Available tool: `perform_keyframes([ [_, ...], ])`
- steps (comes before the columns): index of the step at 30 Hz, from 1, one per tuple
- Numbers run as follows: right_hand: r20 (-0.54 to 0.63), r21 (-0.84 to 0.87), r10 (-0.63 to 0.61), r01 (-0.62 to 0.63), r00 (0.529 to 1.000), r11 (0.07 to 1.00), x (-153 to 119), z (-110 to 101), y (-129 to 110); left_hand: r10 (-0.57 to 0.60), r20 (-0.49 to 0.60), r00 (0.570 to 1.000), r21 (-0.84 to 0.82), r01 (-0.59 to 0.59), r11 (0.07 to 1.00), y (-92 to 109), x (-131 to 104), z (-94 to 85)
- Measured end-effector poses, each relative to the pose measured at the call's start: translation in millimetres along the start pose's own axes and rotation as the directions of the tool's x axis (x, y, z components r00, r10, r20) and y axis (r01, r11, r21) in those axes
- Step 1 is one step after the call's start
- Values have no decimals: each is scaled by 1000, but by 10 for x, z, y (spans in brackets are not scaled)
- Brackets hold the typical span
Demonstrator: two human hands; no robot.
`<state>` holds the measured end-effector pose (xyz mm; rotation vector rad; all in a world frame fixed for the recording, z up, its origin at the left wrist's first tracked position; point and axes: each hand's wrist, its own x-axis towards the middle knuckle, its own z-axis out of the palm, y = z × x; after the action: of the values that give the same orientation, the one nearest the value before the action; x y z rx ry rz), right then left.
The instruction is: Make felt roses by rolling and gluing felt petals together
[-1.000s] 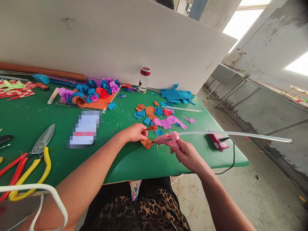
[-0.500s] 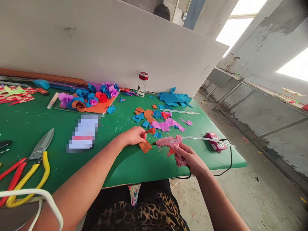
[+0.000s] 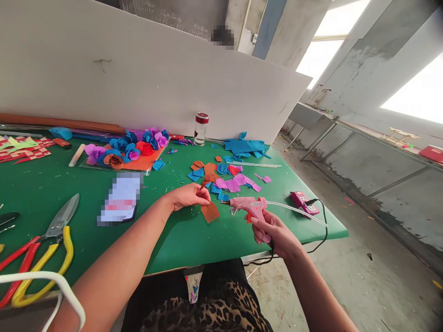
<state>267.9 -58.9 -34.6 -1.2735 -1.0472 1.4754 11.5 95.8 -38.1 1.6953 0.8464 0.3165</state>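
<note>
My left hand (image 3: pixel 191 196) pinches a piece of brown paper (image 3: pixel 210 212), which hangs below the fingertips; another brown bit sticks up above them. My right hand (image 3: pixel 273 232) is wrapped round the handle of a pink glue gun (image 3: pixel 247 205). Its nozzle points left, a small gap away from the brown paper. A clear glue stick (image 3: pixel 297 211) runs out of the gun's back. Just beyond my hands lie cut pieces of purple paper (image 3: pixel 232 183), along with blue, brown and red ones.
Paper flowers (image 3: pixel 132 152) lie at the back left, near a phone (image 3: pixel 120 198) and large shears (image 3: pixel 62 221). A jar (image 3: pixel 200 129) stands by the white board (image 3: pixel 155 69). The gun's cord reaches a pink power box (image 3: pixel 304 203) on the green table (image 3: pixel 173 249).
The glue gun's nozzle has drawn back to the right, away from the brown paper. My left hand still pinches the paper. The whole view has shifted slightly.
</note>
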Motion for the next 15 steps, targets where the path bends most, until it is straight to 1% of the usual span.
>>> perform_keyframes([
  [4, -101, -51, 2, -7, 995, 999, -28, -146, -22, 10, 45, 999, -116, -4, 993, 19, -12, -3],
  [5, -138, -93, -16, 3, 990, 996, -27, -191, -18, 12, 51, 999, -132, -5, 991, 25, -15, -4],
  [7, -221, -234, -70, 17, 973, 972, -16, -289, 4, 11, 56, 998, -144, -3, 990, 36, -18, -5],
  [9, -301, -413, -133, -4, 944, 911, 10, -398, 45, 4, 52, 999, -133, 3, 991, 45, -18, -3],
  [11, -350, -574, -196, -44, 916, 817, 48, -511, 103, 4, 49, 999, -116, 1, 993, 56, -18, 3],
  [13, -368, -694, -263, -74, 892, 716, 95, -612, 171, 9, 47, 999, -100, -4, 995, 72, -21, 12],
  [15, -376, -772, -323, -101, 869, 627, 143, -682, 237, 15, 44, 999, -91, -11, 996, 91, -30, 21],
])
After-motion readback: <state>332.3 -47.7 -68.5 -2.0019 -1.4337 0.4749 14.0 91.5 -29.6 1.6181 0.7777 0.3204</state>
